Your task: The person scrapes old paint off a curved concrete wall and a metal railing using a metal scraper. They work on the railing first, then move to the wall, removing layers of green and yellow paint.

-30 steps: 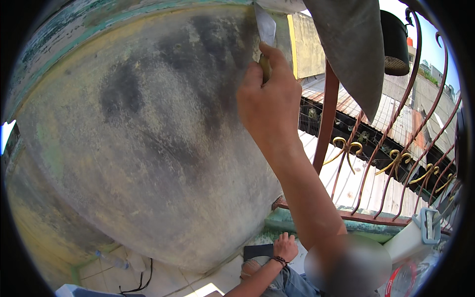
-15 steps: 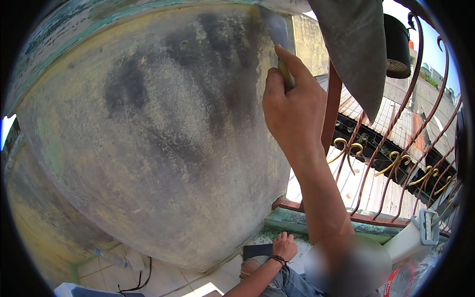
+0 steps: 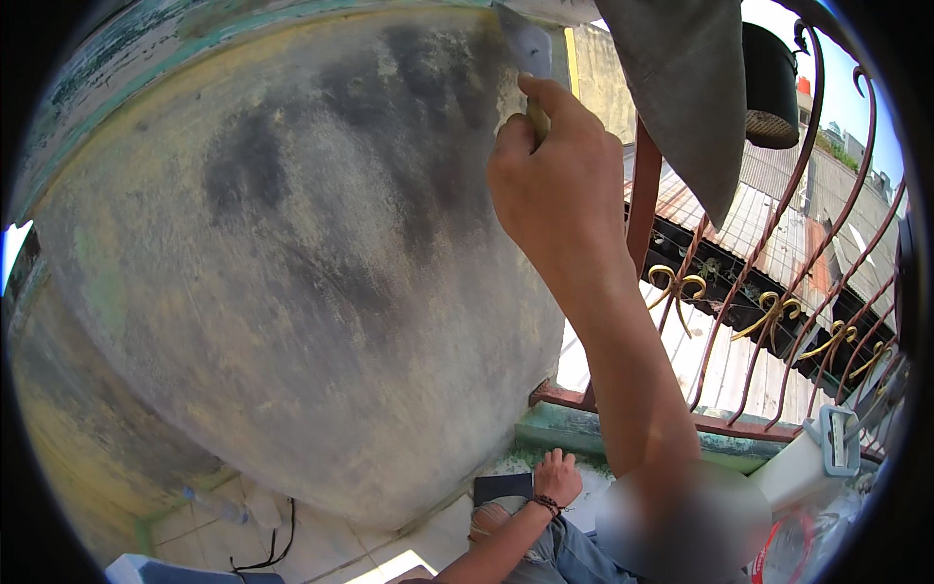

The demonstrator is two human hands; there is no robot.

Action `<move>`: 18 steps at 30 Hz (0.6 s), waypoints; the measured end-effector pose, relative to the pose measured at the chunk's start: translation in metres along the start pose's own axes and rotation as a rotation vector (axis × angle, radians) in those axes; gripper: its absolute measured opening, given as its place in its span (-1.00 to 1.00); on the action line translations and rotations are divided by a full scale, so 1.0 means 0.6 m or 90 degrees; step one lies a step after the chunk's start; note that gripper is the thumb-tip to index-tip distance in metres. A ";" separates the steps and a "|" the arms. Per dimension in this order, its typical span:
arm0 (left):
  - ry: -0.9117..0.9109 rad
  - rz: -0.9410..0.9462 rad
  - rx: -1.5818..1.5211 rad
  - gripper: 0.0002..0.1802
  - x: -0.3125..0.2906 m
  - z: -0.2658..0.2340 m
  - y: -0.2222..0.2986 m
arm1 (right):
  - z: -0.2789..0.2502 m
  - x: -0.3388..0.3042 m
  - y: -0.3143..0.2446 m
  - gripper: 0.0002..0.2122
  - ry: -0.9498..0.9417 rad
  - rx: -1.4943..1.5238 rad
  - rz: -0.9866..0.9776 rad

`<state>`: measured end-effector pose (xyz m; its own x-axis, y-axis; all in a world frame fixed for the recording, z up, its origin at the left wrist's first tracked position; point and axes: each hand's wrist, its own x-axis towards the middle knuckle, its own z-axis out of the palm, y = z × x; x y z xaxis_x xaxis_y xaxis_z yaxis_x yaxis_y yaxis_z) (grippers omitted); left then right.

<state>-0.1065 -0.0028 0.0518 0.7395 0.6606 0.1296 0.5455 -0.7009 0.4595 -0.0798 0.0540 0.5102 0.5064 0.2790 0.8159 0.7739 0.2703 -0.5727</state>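
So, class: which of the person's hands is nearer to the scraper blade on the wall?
Right. The right hand grips the scraper by its handle, just below the blade. The left hand rests far below, on the knee.

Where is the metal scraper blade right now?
In the head view, the flat grey metal scraper blade is at the top centre, held in the raised right hand, against the stained wall, left of the red iron railing.

Beaded wristband, ripped blue jeans
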 end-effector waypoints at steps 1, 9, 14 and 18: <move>0.010 -0.004 0.002 -0.73 0.000 -0.001 -0.004 | 0.000 -0.001 0.001 -0.68 -0.005 0.015 0.005; -0.015 -0.011 0.018 -0.74 0.001 -0.003 -0.007 | -0.009 -0.010 0.009 -0.69 0.064 0.065 -0.084; -0.031 -0.018 0.016 -0.73 0.002 -0.007 -0.003 | -0.021 -0.003 0.005 -0.69 0.026 0.025 -0.076; -0.040 -0.012 0.038 -0.72 -0.001 -0.012 0.004 | -0.033 0.007 -0.012 -0.68 -0.032 -0.035 -0.013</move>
<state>-0.1083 -0.0031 0.0592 0.7506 0.6575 0.0652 0.5814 -0.7041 0.4077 -0.0753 0.0349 0.5194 0.4724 0.3198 0.8213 0.8039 0.2257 -0.5503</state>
